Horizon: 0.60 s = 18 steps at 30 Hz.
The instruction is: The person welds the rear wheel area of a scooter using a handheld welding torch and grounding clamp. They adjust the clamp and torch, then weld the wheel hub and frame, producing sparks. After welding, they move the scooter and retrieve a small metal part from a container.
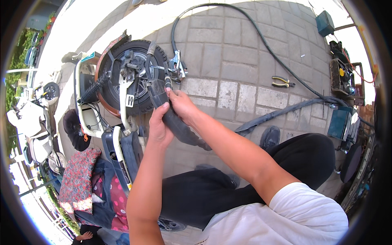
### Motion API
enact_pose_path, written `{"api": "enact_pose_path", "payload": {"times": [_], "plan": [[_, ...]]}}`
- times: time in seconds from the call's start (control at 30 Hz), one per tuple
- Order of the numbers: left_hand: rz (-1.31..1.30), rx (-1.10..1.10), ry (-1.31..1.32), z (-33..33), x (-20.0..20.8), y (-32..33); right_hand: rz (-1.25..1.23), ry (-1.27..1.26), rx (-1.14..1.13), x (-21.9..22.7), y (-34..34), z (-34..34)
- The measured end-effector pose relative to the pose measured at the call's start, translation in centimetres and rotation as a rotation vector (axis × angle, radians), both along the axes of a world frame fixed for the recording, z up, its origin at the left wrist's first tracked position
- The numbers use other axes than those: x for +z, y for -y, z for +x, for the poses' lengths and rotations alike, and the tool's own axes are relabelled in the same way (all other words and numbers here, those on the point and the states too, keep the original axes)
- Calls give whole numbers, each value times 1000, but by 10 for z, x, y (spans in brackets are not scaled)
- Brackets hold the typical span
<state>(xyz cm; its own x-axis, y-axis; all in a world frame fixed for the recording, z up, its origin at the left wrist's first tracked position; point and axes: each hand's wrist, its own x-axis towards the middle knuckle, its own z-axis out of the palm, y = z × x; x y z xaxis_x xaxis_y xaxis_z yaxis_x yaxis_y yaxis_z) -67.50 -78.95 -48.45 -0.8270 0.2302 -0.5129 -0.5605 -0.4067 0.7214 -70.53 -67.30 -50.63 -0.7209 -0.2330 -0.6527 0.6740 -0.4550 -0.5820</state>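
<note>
A black welding torch (157,93) with a curved neck and a thick dark sleeve lies across both hands, pointing at a scooter's rear wheel (110,73). My left hand (160,124) is closed round its sleeved lower part, thumb on top. Beside it, my right hand (182,105) is closed, with a slim black rod with a silver band (168,81) coming out at its fingertips; its palm is hidden. Just beyond, a silver earth clamp (176,63) grips near the wheel hub. The scooter's frame (130,94) and shock absorber (94,87) lie exposed on the left.
A black cable (261,30) loops from the clamp over the paving to the right. Pliers (283,81) with yellow-and-black handles lie on the bricks. A toolbox (342,77) and a green machine (341,122) stand at the right edge. Patterned cloth (81,175) covers the scooter seat.
</note>
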Motion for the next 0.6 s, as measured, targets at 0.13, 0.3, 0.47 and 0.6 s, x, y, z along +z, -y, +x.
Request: {"api": "enact_pose_path", "payload": {"times": [0.13, 0.3, 0.47, 0.6], "plan": [[-15, -44, -39, -5, 2, -26, 112, -275, -314, -17, -7, 11], [19, -15, -6, -12, 9, -39, 570, -553, -261, -5, -21, 25], [-19, 37, 83, -23, -18, -31, 451, -445, -79, 11, -39, 31], [-150, 71, 167, -31, -36, -24, 170, -180, -329, 37, -76, 36]]}}
